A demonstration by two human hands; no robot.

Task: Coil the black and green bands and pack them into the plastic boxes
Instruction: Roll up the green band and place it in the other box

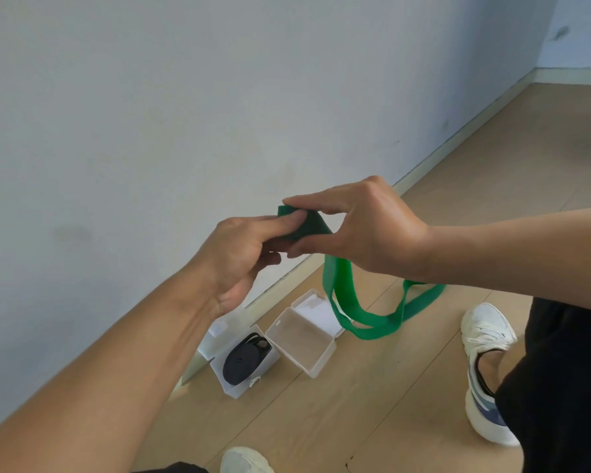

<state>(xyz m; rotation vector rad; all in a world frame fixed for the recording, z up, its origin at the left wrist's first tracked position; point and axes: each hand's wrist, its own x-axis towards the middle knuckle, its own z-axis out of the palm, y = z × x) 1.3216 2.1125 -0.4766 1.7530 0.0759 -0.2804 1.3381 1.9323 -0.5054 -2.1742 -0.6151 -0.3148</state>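
A small coil of the green band (347, 295) sits between my two hands, held up in front of the wall. My left hand (243, 254) pinches the coil from the left, thumb on top. My right hand (365, 227) pinches it from the right with fingertips and thumb. The loose length of the band hangs down in a long loop to the floor under my right forearm. Below, on the wooden floor, the black band (244, 360) lies coiled inside an open plastic box (234, 390). Beside it a second open plastic box (321, 363) holds nothing.
Both boxes stand close to the skirting board of a pale wall (151, 114), lids (316, 307) folded back toward it. My white shoe (488, 370) is at the right and another shoe tip (244, 460) at the bottom edge. Wooden floor (321, 421) stretches to the right.
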